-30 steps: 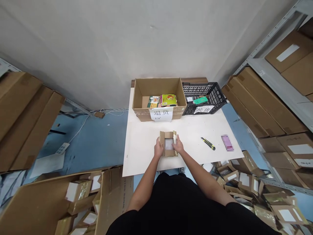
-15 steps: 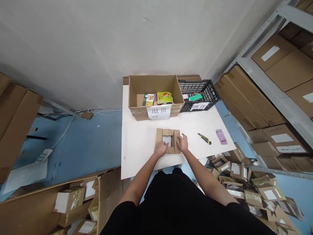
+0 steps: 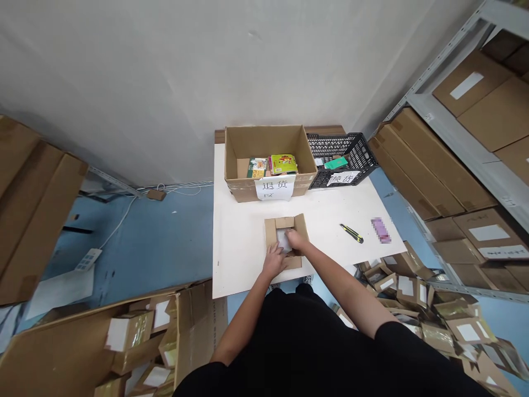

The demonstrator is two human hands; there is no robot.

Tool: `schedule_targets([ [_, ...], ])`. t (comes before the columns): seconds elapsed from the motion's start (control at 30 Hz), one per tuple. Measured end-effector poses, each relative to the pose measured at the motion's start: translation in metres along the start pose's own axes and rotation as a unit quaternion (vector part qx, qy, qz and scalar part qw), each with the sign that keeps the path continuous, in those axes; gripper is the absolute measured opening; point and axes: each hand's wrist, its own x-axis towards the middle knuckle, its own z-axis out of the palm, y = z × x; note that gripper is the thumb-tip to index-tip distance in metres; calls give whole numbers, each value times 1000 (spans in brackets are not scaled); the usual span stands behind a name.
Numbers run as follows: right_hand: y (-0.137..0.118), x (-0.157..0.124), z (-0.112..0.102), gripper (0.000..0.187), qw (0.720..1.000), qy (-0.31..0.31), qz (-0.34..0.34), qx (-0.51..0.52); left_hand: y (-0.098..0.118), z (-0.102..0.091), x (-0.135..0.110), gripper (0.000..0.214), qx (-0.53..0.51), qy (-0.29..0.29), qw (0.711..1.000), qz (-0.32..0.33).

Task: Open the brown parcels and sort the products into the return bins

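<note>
A small cardboard box (image 3: 270, 230) lies on the white table with its flaps folded outward. Through its opening a pale whitish item (image 3: 282, 241) shows, too small to name. My left hand (image 3: 274, 261) grips the box at its near left side, fingertips over the edge of the opening. Inside the opening, my right hand (image 3: 296, 241) has its fingers bent at the pale item; its fingertips are partly hidden, and what they hold cannot be made out. A yellow and black utility knife (image 3: 351, 233) lies to the right of the box.
Behind stands a large cardboard box (image 3: 243, 190) with books (image 3: 283, 163), beside a black plastic crate (image 3: 363, 157). A blurred pink item (image 3: 381, 230) lies at the table's right. Opened boxes (image 3: 413, 289) pile on the floor; a big carton (image 3: 198, 325) holds more at left.
My right hand has moved from the box's right edge into its opening. My left hand has shifted slightly along the near left side. The right flap now stands more tilted.
</note>
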Motion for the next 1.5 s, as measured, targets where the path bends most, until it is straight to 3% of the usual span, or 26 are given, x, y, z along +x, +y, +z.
schedule_targets([
  [0.1,5,3,7,71,996,-6,-76,-51,-1,12,-7,34,-2,1,1000,-13],
  [0.23,11,23,-4,83,977,54,-174,-113,1,20,-5,32,-6,1,1000,-11],
  [0.43,-4,59,-22,79,981,6,-123,-149,3,24,-2,34,-21,14,999,-21],
  [0.63,-1,18,11,64,967,153,-132,-157,5,26,-2,35,-50,17,998,-39],
  [0.7,7,2,21,59,971,118,-124,-167,5,26,-1,35,-55,18,997,-41],
  [0.77,16,-7,28,60,975,39,-104,-190,5,26,0,34,-60,19,997,-42],
  [0.93,29,-6,38,111,963,-128,-34,-237,4,28,0,32,-56,31,997,-42],
  [1.1,28,14,50,118,957,-110,-13,-269,4,30,-1,31,-49,40,997,-34],
  [1.37,31,35,52,136,937,-110,-58,-327,3,32,0,31,-15,42,998,-41],
  [1.5,32,29,57,125,942,-124,-33,-311,4,32,2,32,-15,36,998,-46],
])
